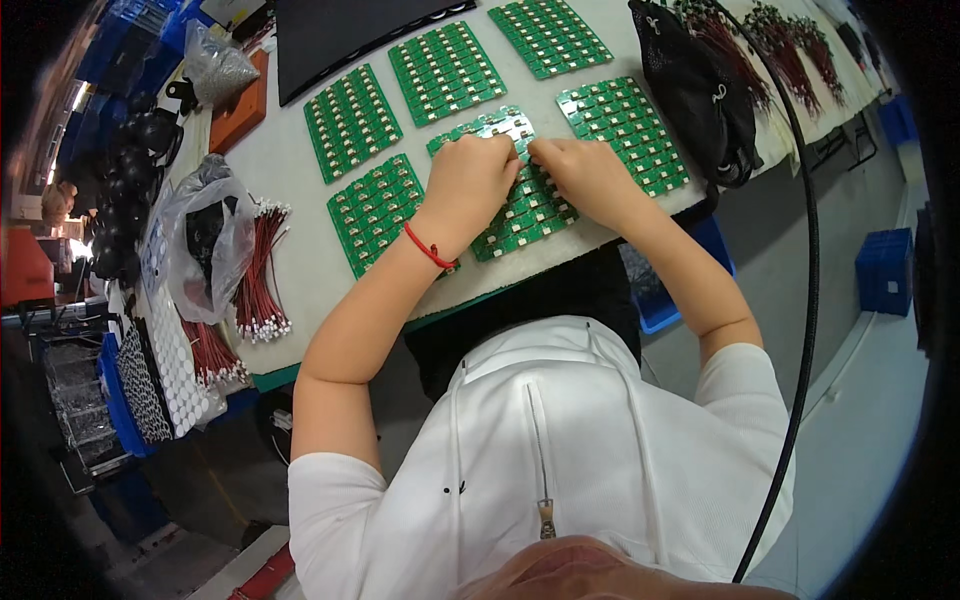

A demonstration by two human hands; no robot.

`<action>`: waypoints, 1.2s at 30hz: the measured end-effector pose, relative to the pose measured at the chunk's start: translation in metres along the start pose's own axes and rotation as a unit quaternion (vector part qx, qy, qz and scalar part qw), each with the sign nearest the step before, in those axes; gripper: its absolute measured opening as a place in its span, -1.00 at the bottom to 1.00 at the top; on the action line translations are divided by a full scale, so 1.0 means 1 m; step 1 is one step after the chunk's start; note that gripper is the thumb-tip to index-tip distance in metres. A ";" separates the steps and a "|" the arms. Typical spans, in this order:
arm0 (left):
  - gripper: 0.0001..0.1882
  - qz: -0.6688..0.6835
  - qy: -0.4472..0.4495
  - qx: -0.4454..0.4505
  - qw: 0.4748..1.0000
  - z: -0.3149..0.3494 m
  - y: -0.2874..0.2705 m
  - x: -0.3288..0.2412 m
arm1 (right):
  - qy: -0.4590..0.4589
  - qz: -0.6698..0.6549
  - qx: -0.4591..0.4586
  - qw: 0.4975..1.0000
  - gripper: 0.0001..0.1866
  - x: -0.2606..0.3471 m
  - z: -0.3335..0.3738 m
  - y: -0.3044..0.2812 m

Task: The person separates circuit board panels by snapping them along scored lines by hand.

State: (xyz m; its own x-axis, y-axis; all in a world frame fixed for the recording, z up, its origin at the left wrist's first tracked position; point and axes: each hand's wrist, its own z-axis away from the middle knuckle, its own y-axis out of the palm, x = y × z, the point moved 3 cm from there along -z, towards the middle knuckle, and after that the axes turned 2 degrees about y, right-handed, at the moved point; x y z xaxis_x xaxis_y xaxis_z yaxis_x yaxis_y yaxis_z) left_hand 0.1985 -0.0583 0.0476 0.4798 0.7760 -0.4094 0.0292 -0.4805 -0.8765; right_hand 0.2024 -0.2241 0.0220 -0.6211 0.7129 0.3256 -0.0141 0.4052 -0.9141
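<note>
Both my hands meet over the middle green circuit board panel [525, 222], which lies flat on the table and is partly covered by them. My left hand [466, 187], with a red cord round its wrist, is closed in a pinch at the panel's upper part. Just beside it, my right hand [583, 178] is closed with its fingertips turned down to the same panel. Whatever the fingertips hold is hidden. More panels with rows of small white parts surround this one: a left front panel [376, 212], a left back panel [352, 122] and a right panel [627, 135].
Two further panels lie at the back, a centre one [447, 72] and a right one [550, 37]. A black bag [695, 90] sits at right. Red wire bundles [260, 280] and a clear plastic bag [207, 250] are at left. A black cable [808, 250] hangs at right.
</note>
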 end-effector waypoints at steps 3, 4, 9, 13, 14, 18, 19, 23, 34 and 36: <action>-0.83 0.037 -0.015 0.018 0.999 0.001 -0.004 0.000 | -0.026 -0.019 -0.098 0.995 -0.84 0.003 0.006 -0.004; -0.83 0.037 -0.016 0.019 0.999 0.001 -0.007 -0.003 | 0.032 -0.129 -0.122 0.984 -0.85 0.003 0.005 -0.011; -0.87 0.012 0.076 -0.117 0.990 0.001 -0.030 -0.025 | 0.273 -0.708 -0.074 0.647 -0.84 -0.005 0.006 -0.010; -0.85 0.008 0.207 -0.142 0.968 0.002 -0.030 -0.044 | 0.287 -0.805 0.046 0.517 -0.74 0.017 0.008 0.000; -0.85 0.008 0.206 -0.143 0.968 0.001 -0.029 -0.044 | 0.287 -0.805 0.047 0.517 -0.74 0.018 0.009 -0.001; -0.83 -0.021 0.137 -0.142 0.980 0.000 -0.033 -0.038 | 0.288 -0.793 0.044 0.535 -0.73 0.013 0.006 -0.014; -0.81 0.002 0.097 -0.123 0.988 -0.002 -0.033 -0.034 | 0.263 -0.763 0.058 0.588 -0.71 0.002 0.004 -0.016; -0.79 0.007 0.050 -0.075 0.996 0.002 -0.025 -0.017 | 0.220 -0.456 -0.003 0.862 -0.75 -0.022 0.005 -0.011; -0.86 -0.053 0.047 0.011 0.997 0.010 0.008 -0.010 | 0.053 -0.153 -0.042 0.986 -0.89 -0.004 0.008 0.000; -0.86 -0.054 0.050 -0.022 0.997 0.013 0.010 -0.011 | 0.036 -0.106 -0.053 0.992 -0.90 -0.002 0.011 0.002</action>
State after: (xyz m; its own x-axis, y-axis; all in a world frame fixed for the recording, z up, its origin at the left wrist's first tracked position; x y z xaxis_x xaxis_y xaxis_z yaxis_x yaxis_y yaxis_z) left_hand 0.1825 -0.0662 0.0403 0.5561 0.7813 -0.2835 0.1238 -0.4152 -0.9013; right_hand 0.1949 -0.2312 0.0164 -0.5546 0.6428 0.5283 -0.0537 0.6059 -0.7937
